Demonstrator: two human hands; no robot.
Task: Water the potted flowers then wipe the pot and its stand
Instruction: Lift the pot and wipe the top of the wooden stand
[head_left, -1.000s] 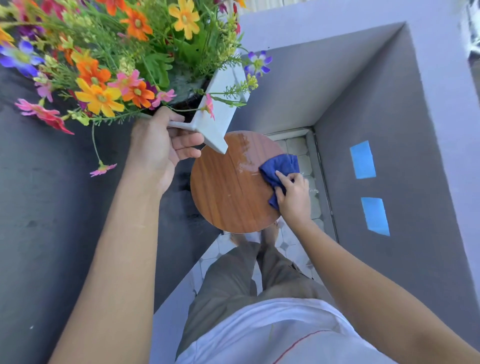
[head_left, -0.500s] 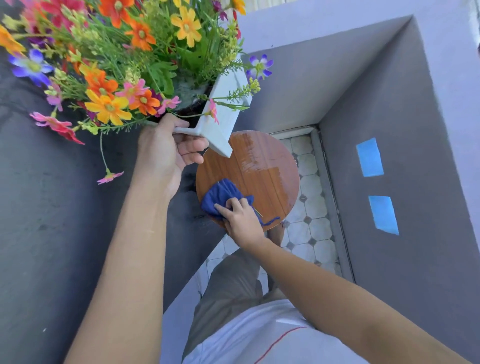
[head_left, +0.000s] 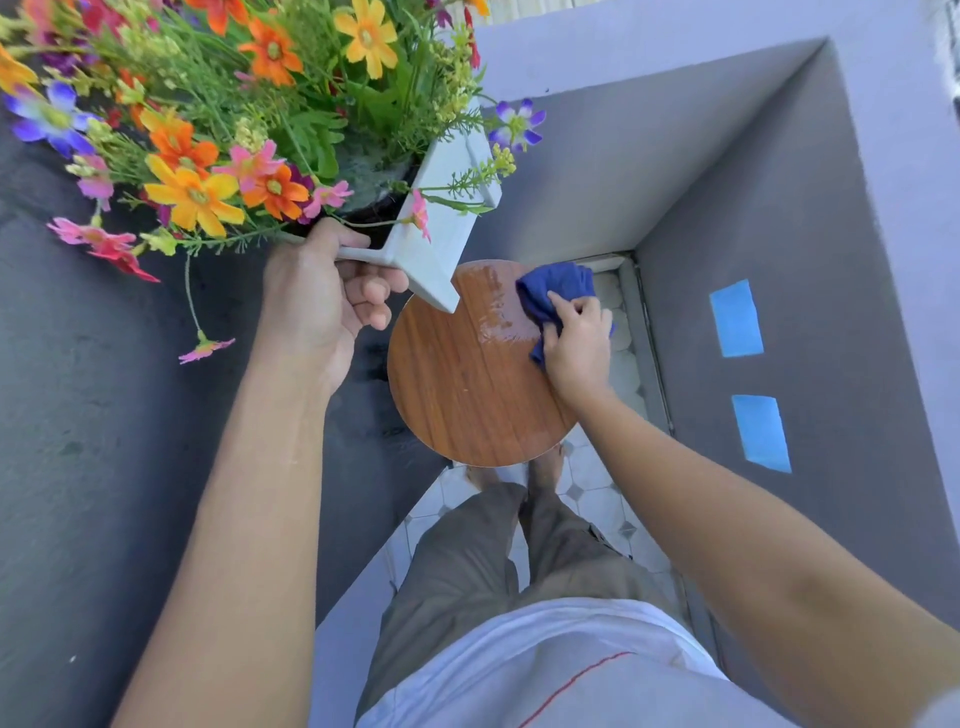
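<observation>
The left hand (head_left: 317, 306) has its grip curled tight on the tilted white pot (head_left: 441, 228). The right hand (head_left: 576, 343) pinches a blue cloth (head_left: 556, 288) on the wet stand (head_left: 467, 374). The one-handed pot could slip or spill

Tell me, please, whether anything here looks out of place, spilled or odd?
Yes: a wet sheen lies on the round wooden stand beside the blue cloth under the right hand. The white pot is off it, tilted in the left hand.

We see two blue rectangular tape patches (head_left: 736, 318) on the grey wall (head_left: 779, 218), one above the other, and a pale tiled floor (head_left: 592, 467) below.
</observation>
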